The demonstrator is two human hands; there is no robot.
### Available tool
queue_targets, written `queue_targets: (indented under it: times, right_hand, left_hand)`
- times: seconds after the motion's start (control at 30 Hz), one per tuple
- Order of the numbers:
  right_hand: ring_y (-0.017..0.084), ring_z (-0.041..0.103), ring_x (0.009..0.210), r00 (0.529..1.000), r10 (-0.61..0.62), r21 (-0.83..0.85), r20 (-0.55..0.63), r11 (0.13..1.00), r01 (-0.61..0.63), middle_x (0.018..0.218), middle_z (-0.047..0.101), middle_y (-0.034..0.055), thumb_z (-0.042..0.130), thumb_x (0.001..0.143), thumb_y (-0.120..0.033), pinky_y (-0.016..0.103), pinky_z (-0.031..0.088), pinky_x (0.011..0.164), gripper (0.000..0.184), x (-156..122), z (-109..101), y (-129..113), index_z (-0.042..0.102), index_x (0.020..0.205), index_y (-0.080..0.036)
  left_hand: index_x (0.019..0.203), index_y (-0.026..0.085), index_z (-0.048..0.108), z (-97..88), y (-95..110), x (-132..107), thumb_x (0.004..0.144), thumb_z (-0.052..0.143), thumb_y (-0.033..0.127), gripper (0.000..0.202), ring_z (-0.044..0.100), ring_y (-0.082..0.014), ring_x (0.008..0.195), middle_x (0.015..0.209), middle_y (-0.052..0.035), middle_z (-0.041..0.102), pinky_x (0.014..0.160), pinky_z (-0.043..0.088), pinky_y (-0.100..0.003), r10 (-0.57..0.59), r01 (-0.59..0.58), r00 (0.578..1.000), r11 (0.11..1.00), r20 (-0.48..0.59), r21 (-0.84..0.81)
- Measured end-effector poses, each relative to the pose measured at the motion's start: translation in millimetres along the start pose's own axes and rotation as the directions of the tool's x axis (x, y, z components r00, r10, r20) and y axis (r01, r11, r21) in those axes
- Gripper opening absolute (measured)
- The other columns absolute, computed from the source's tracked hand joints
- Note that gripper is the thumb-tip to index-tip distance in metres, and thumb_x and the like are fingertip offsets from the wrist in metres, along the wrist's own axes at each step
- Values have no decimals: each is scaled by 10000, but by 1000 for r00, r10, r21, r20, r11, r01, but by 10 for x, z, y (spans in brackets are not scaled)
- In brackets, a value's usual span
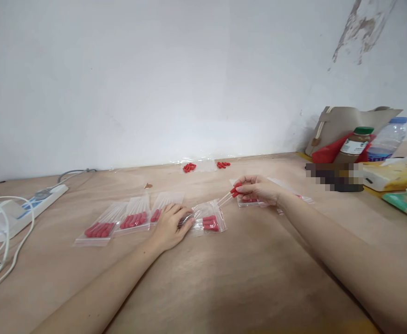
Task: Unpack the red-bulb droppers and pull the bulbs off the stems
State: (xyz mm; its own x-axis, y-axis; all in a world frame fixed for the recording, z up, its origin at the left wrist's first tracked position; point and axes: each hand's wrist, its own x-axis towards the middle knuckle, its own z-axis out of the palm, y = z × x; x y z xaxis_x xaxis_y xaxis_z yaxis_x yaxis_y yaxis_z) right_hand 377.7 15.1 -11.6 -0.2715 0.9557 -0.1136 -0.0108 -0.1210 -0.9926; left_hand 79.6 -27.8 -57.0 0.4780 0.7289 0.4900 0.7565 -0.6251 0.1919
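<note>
My left hand (171,226) rests on the table, its fingers closed on the end of a clear zip bag (199,213). Inside that bag lie several red-tipped sticks (210,223). A pair of thin, pale sticks with red tips (236,189) is pinched by the red ends in my right hand (256,189); their bare ends point down and left at the bag's right edge. Whether those ends are inside the bag, I cannot tell. Filled bags of red-tipped sticks (132,220) lie left of my left hand, and more bags (248,200) lie partly hidden beneath my right hand.
Loose red pieces (189,167) lie on clear plastic near the wall. At the left is a white power strip (46,197) with cables. On the right stand a grey bag (356,121), a green-capped bottle (354,147), a large clear bottle (388,139) and a green packet (403,207).
</note>
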Motion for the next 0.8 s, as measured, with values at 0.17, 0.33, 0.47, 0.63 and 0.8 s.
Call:
queue_targets:
  times: [0.17, 0.33, 0.47, 0.63, 0.8]
  right_hand:
    - [119, 614, 664, 931, -337, -315, -144, 907, 279, 746, 673, 34, 653, 692, -210, 272, 505, 661, 122, -90, -75, -174, 588, 786, -169]
    - [152, 611, 781, 758, -646, -793, 93, 412, 449, 878, 670, 52, 514, 795, -210, 303, 473, 750, 144, -73, 14, -12, 615, 891, -173]
    - [184, 607, 817, 730, -596, -890, 334, 54, 452, 903, 665, 88, 433, 822, -153, 307, 459, 728, 233, -5, 85, 207, 619, 963, -154]
    - [187, 610, 807, 671, -519, -828, 530, -147, 541, 914, 671, 85, 430, 849, -183, 312, 453, 743, 238, 61, 113, 376, 645, 949, -169]
    - [176, 592, 854, 669, -466, -799, 579, -157, 581, 973, 651, 81, 427, 842, -158, 295, 439, 753, 250, 65, 112, 410, 653, 947, -179]
  left_hand:
    - [1035, 228, 593, -28, 26, -2, 852, 466, 322, 242, 518, -200, 992, 1053, -58, 607, 967, 314, -424, 105, -104, 994, 994, -19, 40]
    - [1110, 255, 568, -41, -4, 1, 877, 432, 350, 286, 533, -180, 1038, 1100, -40, 616, 1045, 188, -476, 141, -149, 984, 986, 108, 68]
    - [1157, 271, 544, -28, -59, 2, 906, 369, 316, 309, 506, -183, 1100, 1117, -29, 620, 1056, 151, -504, 145, -157, 976, 985, 164, 66]
    - [1125, 272, 563, 11, -86, -10, 904, 368, 261, 296, 475, -181, 1135, 1134, -14, 611, 1062, 157, -488, 130, -137, 988, 987, 86, 86]
    - [1068, 252, 591, 7, -79, -15, 888, 403, 285, 262, 508, -185, 1076, 1090, -29, 625, 1049, 195, -486, 107, -109, 994, 992, 40, 69]
